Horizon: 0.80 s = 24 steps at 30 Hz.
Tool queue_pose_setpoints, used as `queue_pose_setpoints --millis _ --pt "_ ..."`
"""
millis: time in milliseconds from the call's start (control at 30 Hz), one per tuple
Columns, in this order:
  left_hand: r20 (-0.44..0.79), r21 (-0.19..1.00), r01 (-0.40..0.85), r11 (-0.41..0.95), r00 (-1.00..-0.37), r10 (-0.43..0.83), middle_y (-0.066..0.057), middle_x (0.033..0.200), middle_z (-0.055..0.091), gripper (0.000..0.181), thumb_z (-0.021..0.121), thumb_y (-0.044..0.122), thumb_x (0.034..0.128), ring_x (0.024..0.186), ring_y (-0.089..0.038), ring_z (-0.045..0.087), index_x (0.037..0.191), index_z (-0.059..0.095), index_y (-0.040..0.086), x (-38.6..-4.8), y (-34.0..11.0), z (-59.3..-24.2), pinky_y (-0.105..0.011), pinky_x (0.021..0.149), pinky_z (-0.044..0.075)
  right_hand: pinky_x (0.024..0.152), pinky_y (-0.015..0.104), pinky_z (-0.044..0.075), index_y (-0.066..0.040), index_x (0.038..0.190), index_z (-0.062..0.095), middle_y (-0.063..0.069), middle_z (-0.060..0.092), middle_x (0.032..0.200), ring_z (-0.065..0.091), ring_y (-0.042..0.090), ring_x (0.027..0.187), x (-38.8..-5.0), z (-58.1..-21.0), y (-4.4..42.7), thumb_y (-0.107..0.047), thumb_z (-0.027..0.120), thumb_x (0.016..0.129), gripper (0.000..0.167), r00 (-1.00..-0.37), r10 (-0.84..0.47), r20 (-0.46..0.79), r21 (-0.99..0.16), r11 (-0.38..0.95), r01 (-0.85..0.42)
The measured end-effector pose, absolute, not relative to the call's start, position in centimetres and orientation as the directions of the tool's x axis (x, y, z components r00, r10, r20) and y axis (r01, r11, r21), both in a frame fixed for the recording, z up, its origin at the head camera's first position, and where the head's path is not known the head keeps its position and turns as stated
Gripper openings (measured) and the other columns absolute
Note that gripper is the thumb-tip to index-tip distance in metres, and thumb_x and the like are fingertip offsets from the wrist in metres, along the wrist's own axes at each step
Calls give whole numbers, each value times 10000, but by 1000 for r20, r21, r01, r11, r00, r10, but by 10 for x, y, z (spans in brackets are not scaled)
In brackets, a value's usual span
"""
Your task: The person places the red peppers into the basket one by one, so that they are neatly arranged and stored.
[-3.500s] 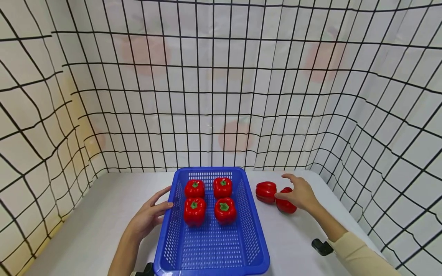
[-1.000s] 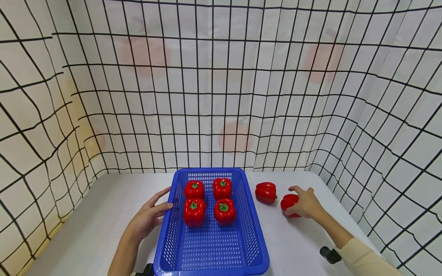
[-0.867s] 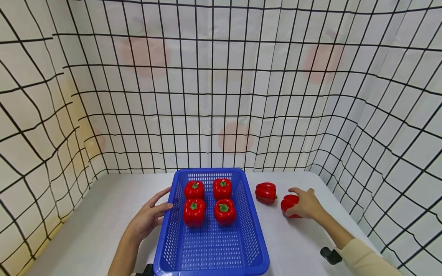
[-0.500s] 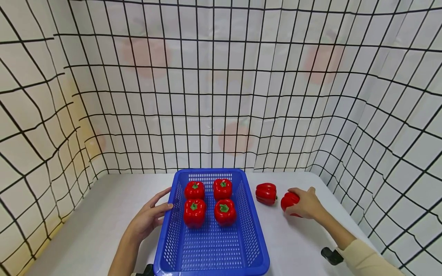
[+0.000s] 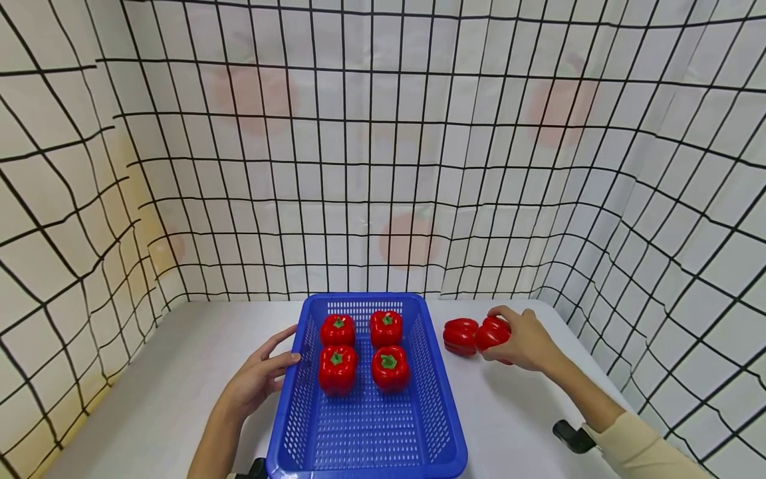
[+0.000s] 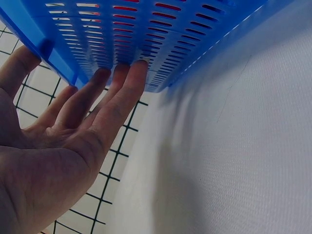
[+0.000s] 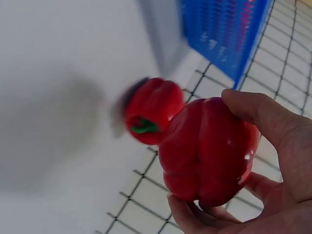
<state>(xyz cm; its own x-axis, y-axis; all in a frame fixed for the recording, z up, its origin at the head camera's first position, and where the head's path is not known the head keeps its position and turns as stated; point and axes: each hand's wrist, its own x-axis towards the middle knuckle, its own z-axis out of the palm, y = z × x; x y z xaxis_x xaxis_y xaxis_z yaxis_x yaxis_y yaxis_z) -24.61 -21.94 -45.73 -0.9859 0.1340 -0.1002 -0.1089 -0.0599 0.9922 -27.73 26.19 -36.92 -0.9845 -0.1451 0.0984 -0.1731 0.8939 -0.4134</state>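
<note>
My right hand (image 5: 526, 340) grips a red bell pepper (image 7: 209, 151), thumb on one side and fingers on the other. In the right wrist view this pepper is raised off the table. Behind it another red bell pepper (image 5: 461, 336) lies on its side, its green stem (image 7: 145, 126) showing in the right wrist view. My left hand (image 5: 257, 379) rests against the left side of a blue plastic basket (image 5: 445, 426). In the left wrist view its fairly straight fingers (image 6: 119, 102) touch the slotted wall. Several red bell peppers (image 5: 390, 368) stand stem up inside the basket.
A white table (image 5: 173, 392) lies under everything. Black grid netting (image 5: 383, 166) over white sheeting encloses the back and both sides. Dark wrist devices (image 5: 573, 437) sit at both wrists.
My right hand has taken hold of the nearer loose pepper, lifted it and moved it left and up in view, toward the other loose one. The left hand and basket stay put.
</note>
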Motion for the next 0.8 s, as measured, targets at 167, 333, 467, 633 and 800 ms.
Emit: queue_pose_setpoints --millis 167,333,467,633,800 --pt "-105 992 -113 -59 -987 126 -212 1505 512 738 696 247 938 1174 -366 683 1578 330 290 -246 -219 -458 -509 899 596 704 475 634 -71 1363 529 277 580 1157 568 461 1087 -274 -356 246 -252 929 660 828 -974 -186 127 -418 881 -222" --pt "-108 991 -117 -66 -986 130 -208 1507 511 736 697 244 937 1177 -367 681 1576 335 293 -247 -220 -459 -508 898 596 738 495 634 -108 1377 516 259 618 1202 593 451 1112 -270 -346 228 -239 900 686 802 -969 -204 142 -441 863 -246" --pt "-102 991 -112 -71 -986 133 -217 1501 515 737 696 241 940 1175 -368 682 1579 331 282 -246 -219 -459 -508 898 595 765 499 634 -120 1389 489 253 629 1252 615 448 1132 -268 -340 216 -241 883 719 787 -964 -215 155 -465 845 -263" --pt "-101 991 -112 -74 -986 134 -218 1495 522 737 694 239 942 1169 -366 686 1580 328 283 -246 -219 -458 -508 890 597 780 483 635 -130 1397 443 240 653 1255 645 428 1123 -263 -334 202 -250 886 746 796 -956 -236 171 -492 820 -291" --pt "-94 992 -104 -69 -986 138 -226 1507 505 746 688 246 947 1182 -371 678 1589 308 267 -245 -219 -457 -509 893 596 796 482 632 -151 1396 427 235 670 1244 665 414 1113 -259 -330 190 -254 877 757 788 -944 -261 202 -495 804 -328"
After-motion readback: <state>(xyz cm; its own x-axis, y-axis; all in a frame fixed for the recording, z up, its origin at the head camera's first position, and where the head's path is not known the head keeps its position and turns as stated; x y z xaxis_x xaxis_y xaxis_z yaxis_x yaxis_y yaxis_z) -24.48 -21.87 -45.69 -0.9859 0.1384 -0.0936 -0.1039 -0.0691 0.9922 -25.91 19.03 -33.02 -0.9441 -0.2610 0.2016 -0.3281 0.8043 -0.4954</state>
